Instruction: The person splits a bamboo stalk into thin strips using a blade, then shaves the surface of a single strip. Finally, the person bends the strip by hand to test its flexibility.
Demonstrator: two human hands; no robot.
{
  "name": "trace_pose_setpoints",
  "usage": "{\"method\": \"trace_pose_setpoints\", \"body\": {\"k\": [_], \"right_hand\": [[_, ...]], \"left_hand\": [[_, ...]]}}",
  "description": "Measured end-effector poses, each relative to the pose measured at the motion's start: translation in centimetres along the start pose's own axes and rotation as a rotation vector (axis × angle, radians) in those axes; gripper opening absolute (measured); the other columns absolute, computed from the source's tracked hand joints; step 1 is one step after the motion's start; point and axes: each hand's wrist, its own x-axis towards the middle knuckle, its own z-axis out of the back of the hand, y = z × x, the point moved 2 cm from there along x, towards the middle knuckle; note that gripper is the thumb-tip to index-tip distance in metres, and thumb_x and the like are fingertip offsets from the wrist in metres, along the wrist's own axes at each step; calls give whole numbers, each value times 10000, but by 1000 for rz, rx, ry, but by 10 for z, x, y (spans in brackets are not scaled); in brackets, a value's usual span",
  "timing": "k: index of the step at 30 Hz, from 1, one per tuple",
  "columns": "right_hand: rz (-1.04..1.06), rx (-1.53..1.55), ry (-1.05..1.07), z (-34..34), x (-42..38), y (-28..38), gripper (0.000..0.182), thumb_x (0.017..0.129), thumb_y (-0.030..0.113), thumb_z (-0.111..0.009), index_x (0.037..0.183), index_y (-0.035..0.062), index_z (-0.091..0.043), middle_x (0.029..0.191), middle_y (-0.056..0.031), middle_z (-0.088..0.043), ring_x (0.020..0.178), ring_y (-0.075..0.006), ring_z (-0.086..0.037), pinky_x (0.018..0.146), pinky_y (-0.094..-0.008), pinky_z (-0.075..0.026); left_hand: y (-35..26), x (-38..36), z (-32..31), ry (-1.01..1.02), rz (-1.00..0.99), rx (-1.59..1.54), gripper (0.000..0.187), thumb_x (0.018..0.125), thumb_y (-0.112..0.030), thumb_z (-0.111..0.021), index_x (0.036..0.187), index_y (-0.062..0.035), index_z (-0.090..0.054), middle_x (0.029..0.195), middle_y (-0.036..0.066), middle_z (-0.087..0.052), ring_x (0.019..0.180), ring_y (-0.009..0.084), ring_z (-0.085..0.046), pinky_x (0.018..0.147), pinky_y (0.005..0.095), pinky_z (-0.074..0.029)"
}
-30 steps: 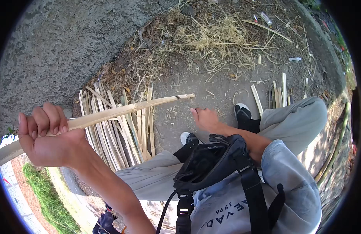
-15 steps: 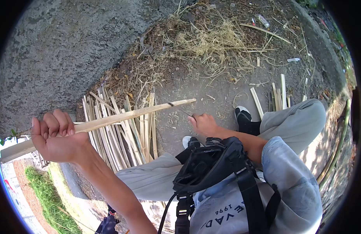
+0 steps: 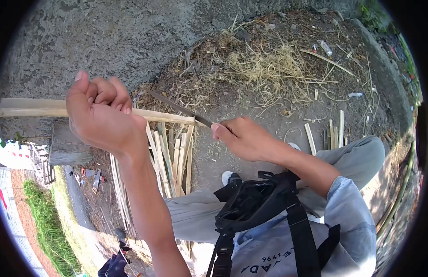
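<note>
My left hand is closed around a long, pale bamboo strip, which runs nearly level across the left half of the head view. The strip's right end reaches close to my right hand. That hand is wrapped around a knife whose handle is hidden in the fingers. Its dark, narrow blade points up and left and crosses the strip near the strip's right end, touching it. Below the strip, many cut bamboo strips lie side by side on the ground, partly hidden by my left forearm.
Thin shavings are heaped on the dirt ahead, beside a concrete slab. More strips lie near my right knee. Tools including a saw rest at the left. A black bag hangs at my front.
My left hand has moved right and up with the strip, bringing its tip back toward the left. My right hand has risen, and the knife blade now lies across the strip's end.
</note>
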Motion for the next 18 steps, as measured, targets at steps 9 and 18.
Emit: {"method": "trace_pose_setpoints", "body": {"k": [9, 18], "right_hand": [[11, -150, -163, 2, -51, 30, 463, 1011, 294, -437, 791, -63, -633, 644, -288, -608, 645, -492, -618, 662, -560, -504], [15, -162, -164, 2, -61, 37, 431, 1001, 280, -456, 814, -54, -654, 638, -293, -600, 665, -504, -612, 685, -557, -499]], "left_hand": [[-3, -14, -21, 2, -44, -22, 379, 912, -170, -521, 615, -114, -292, 529, -19, -228, 440, 95, -250, 434, 285, -147], [-14, -28, -16, 59, -75, -77, 438, 876, -165, -547, 516, -103, -305, 466, -4, -254, 408, 109, -287, 427, 285, -202]]}}
